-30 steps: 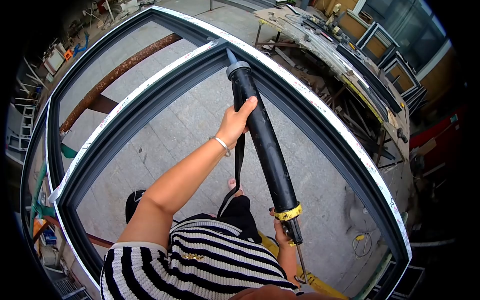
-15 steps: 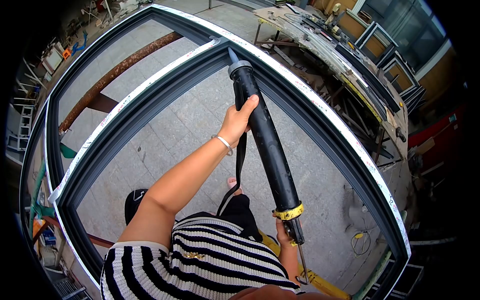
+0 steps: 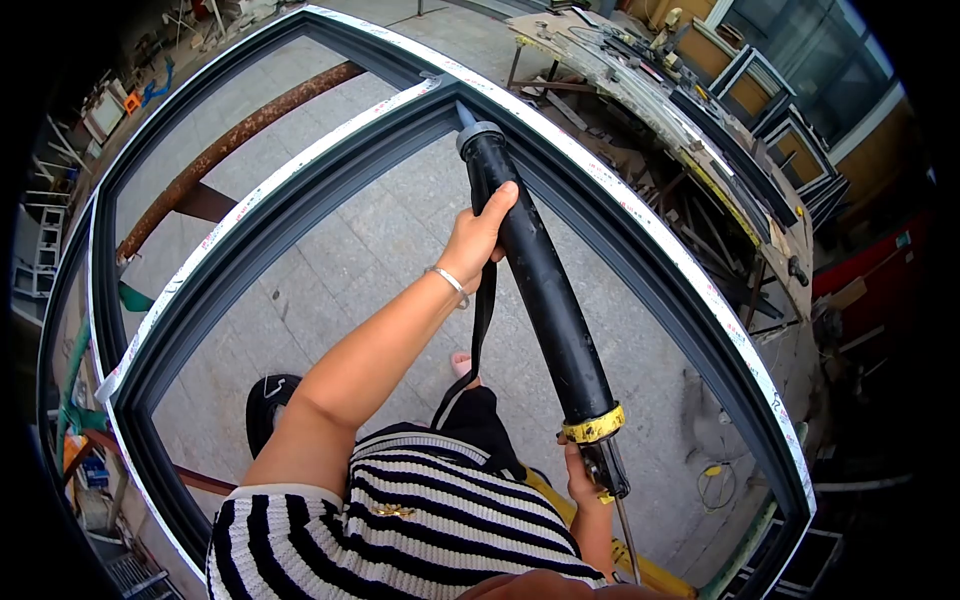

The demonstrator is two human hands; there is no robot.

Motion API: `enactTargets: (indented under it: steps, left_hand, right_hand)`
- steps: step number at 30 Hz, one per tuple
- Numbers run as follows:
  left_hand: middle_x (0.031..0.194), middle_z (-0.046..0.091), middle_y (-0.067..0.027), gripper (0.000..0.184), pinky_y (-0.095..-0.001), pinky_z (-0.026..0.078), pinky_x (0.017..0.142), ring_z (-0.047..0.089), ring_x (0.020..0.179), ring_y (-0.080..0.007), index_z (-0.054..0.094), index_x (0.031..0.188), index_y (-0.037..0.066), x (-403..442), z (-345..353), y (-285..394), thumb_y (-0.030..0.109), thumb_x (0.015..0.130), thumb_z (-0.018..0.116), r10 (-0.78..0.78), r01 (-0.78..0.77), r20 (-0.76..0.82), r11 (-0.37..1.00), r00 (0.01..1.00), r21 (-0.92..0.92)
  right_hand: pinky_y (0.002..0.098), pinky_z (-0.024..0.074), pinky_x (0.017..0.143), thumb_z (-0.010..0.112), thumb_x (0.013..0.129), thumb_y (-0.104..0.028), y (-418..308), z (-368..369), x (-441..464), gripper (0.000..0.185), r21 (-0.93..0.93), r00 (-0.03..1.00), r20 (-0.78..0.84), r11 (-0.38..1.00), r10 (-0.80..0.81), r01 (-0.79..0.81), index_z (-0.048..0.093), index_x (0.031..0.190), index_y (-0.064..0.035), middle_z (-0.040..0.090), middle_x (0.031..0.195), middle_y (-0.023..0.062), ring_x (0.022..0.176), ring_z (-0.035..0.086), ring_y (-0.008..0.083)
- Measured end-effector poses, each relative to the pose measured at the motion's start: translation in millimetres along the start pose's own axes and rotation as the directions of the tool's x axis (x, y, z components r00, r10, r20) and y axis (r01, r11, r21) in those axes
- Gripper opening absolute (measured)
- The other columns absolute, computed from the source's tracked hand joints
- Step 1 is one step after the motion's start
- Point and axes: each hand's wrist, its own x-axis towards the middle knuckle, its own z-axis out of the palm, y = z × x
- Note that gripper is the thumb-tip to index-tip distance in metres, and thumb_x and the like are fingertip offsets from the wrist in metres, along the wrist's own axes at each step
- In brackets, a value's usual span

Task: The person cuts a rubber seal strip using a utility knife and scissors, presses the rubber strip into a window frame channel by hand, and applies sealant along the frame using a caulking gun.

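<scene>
A long black caulking gun (image 3: 540, 275) slants across the middle of the view. My left hand (image 3: 480, 237) is wrapped round its barrel near the front, thumb on top. Behind the yellow collar (image 3: 594, 424), my right hand (image 3: 583, 474) grips the handle, its fingers partly hidden. The grey-blue nozzle (image 3: 465, 115) points into the inner corner of a large dark window frame (image 3: 290, 190) with white film along its edges. Whether the tip touches the frame cannot be made out. A black strap (image 3: 483, 320) hangs beside the barrel.
A rusty pipe (image 3: 225, 145) runs beneath the frame's left part. At the upper right stands a cluttered workbench (image 3: 640, 95), with smaller frames (image 3: 795, 145) leaning beyond it. A coiled cable (image 3: 716, 485) lies on the paving (image 3: 350, 255) at the lower right.
The rear of the gun and my right hand have swung to the right. My left hand has shifted slightly right and up with the barrel, while the nozzle remains at the corner.
</scene>
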Motion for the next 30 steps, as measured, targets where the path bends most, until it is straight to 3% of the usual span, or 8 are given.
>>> enactTargets:
  steps: [2, 5, 9, 19, 20, 23, 26, 30]
  left_hand:
    - [0.066, 0.058, -0.0019, 0.052, -0.0224, 0.031, 0.043, 0.043, 0.046, -0.0089, 0.062, 0.077, 0.006, -1.9, 4.7, 9.4, 0.058, 0.084, 0.064, -0.017, 0.017, 0.018, 0.999, 1.0, -0.035]
    - [0.065, 0.058, -0.0023, 0.051, -0.0227, 0.031, 0.043, 0.042, 0.045, -0.009, 0.062, 0.076, 0.007, 0.2, 8.9, 22.0, 0.057, 0.085, 0.064, -0.039, 0.043, 0.052, 0.996, 0.998, -0.079]
    - [0.062, 0.057, -0.0029, 0.052, -0.0236, 0.03, 0.042, 0.041, 0.044, -0.0098, 0.061, 0.073, 0.008, -1.3, 14.8, 38.2, 0.059, 0.083, 0.064, -0.076, 0.083, 0.055, 0.987, 0.996, -0.139]
    - [0.063, 0.055, -0.0012, 0.052, -0.0247, 0.03, 0.042, 0.039, 0.043, -0.01, 0.059, 0.072, 0.01, 2.6, 21.3, 51.9, 0.06, 0.084, 0.062, -0.07, 0.099, 0.109, 0.954, 0.992, -0.284]
    - [0.064, 0.056, -0.0011, 0.052, -0.025, 0.03, 0.042, 0.039, 0.043, -0.0101, 0.059, 0.072, 0.01, 2.7, 20.9, 52.7, 0.061, 0.084, 0.062, -0.073, 0.105, 0.119, 0.951, 0.99, -0.29]
    - [0.064, 0.056, -0.0012, 0.052, -0.0257, 0.031, 0.043, 0.039, 0.043, -0.0103, 0.059, 0.072, 0.01, 3.1, 19.5, 55.5, 0.061, 0.084, 0.062, -0.093, 0.132, 0.136, 0.942, 0.986, -0.308]
    - [0.064, 0.056, -0.0015, 0.052, -0.0255, 0.032, 0.044, 0.04, 0.044, -0.0106, 0.058, 0.073, 0.011, 2.9, 17.3, 55.7, 0.061, 0.084, 0.062, -0.095, 0.142, 0.159, 0.936, 0.983, -0.323]
    - [0.064, 0.056, -0.0015, 0.052, -0.025, 0.032, 0.045, 0.04, 0.045, -0.0108, 0.058, 0.074, 0.012, 5.4, 12.0, 47.4, 0.062, 0.084, 0.061, -0.056, 0.124, 0.206, 0.934, 0.977, -0.334]
  right_hand:
    - [0.0233, 0.0407, 0.055, 0.065, 0.088, -0.02, -23.8, -13.6, 0.3, 0.013, 0.019, 0.989, 0.041, 0.989, 0.143, -0.144, 0.065, 0.093, -0.008, 0.063, 0.082, -0.0025, 0.06, 0.051, 0.0067]
    - [0.0227, 0.0401, 0.053, 0.068, 0.086, -0.022, -84.1, -33.4, 13.5, 0.015, 0.151, 0.956, 0.058, 0.944, 0.287, -0.292, 0.066, 0.092, -0.0086, 0.064, 0.082, -0.0024, 0.062, 0.051, 0.0055]
    - [0.03, 0.0489, 0.071, 0.068, 0.086, -0.018, -129.7, -55.4, 33.0, 0.015, 0.129, 0.983, 0.026, 0.975, 0.179, -0.181, 0.064, 0.091, -0.0047, 0.065, 0.082, 0.0046, 0.077, 0.061, 0.0153]
    - [0.0281, 0.0484, 0.068, 0.067, 0.087, -0.008, -182.8, -88.8, 62.8, 0.004, 0.029, 0.993, 0.064, 0.994, 0.104, -0.106, 0.064, 0.089, -0.0058, 0.064, 0.08, 0.0018, 0.076, 0.061, 0.0123]
    - [0.0313, 0.0478, 0.069, 0.066, 0.086, -0.013, -189.2, -86.2, 63.1, 0.01, 0.0, 0.992, 0.027, 0.992, 0.126, -0.126, 0.062, 0.09, -0.0047, 0.062, 0.079, 0.005, 0.073, 0.059, 0.0153]
    - [0.028, 0.05, 0.069, 0.067, 0.087, -0.006, -195.0, -90.6, 66.1, 0.005, 0.003, 0.995, 0.047, 0.996, 0.083, -0.084, 0.065, 0.091, -0.0044, 0.064, 0.08, 0.0029, 0.076, 0.062, 0.0132]
    - [0.0305, 0.0479, 0.068, 0.067, 0.088, -0.012, -194.8, -92.7, 65.9, 0.009, -0.083, 0.996, 0.06, 0.995, 0.059, -0.054, 0.063, 0.092, -0.0051, 0.062, 0.08, 0.0044, 0.074, 0.059, 0.0148]
    - [0.0287, 0.0474, 0.061, 0.066, 0.081, -0.001, -178.5, -96.1, 69.5, 0.01, -0.218, 0.984, 0.112, 0.962, -0.139, 0.161, 0.062, 0.09, -0.0005, 0.063, 0.078, 0.0091, 0.066, 0.062, 0.0176]
